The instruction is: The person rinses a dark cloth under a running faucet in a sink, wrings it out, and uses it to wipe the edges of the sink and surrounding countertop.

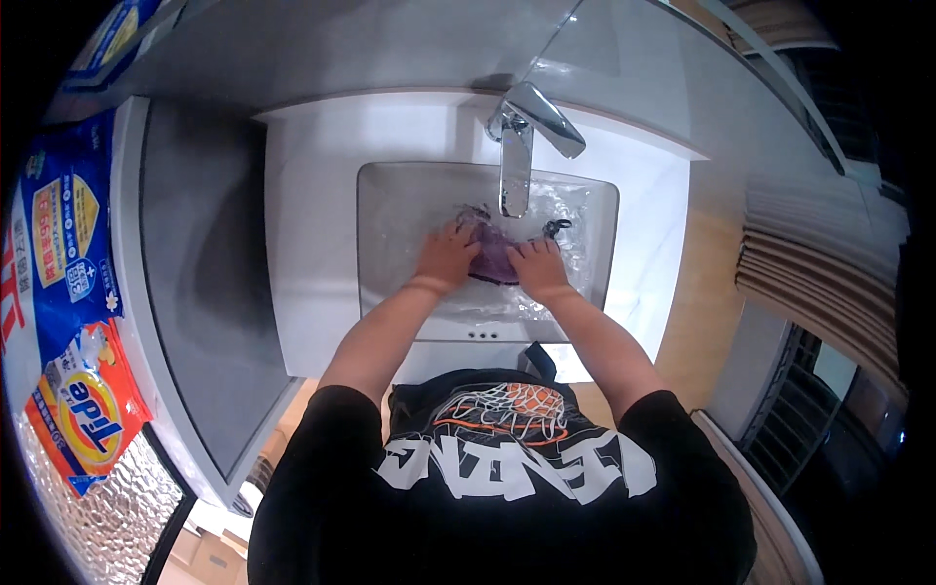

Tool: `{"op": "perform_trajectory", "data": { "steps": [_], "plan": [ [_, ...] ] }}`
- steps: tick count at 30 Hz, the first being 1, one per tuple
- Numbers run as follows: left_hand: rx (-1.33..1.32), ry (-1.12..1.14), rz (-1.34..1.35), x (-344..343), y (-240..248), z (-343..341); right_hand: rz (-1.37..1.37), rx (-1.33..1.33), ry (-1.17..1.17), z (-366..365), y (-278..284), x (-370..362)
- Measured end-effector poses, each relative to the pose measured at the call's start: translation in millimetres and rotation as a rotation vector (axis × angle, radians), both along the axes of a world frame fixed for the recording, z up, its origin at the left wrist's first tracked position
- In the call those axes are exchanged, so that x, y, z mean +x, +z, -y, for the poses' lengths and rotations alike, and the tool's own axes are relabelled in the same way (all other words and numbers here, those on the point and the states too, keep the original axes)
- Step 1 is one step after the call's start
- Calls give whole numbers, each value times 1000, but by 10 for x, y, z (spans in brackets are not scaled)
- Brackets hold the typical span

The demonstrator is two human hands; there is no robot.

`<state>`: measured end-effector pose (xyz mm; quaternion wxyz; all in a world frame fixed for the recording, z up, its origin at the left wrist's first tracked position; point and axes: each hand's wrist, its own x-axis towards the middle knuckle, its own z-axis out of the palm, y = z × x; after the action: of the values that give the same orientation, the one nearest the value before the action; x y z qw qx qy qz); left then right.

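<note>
A small purple cloth [497, 257] with a dark edge lies wet in the white sink [390, 320], below the chrome faucet [515, 180]. My left hand [448, 255] grips it from the left, fingers curled over its side. On the opposite side my right hand [538, 270] has its bent fingers closed on the cloth's edge. Rippling, glinting water surrounds both hands, most brightly to the right. A small black thing [557, 228] shows just beyond my right fingers; its kind is unclear. What lies under my palms is hidden.
White countertop [314, 244] frames the sink, with a grey wall behind. A grey panel [210, 292] stands left; past it sit a blue detergent bag [73, 224] and an orange packet [93, 405]. Brown pleated curtain [819, 292] hangs at the right.
</note>
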<state>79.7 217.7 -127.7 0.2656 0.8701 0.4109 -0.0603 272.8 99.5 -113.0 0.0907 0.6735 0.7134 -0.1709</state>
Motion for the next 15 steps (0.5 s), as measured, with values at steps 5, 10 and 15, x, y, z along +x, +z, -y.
{"op": "perform_trajectory", "data": {
  "steps": [5,10,15],
  "plan": [
    [-623,203,117,13,-348,-164,-370,-186,-676,-51,-508,78],
    [-1707,955,509,101,87,-86,-1451,-217,-1176,-436,112,-290],
    [-1906,1137,855,211,-128,83,-1304,-526,-799,-679,690,-336]
  ]
}}
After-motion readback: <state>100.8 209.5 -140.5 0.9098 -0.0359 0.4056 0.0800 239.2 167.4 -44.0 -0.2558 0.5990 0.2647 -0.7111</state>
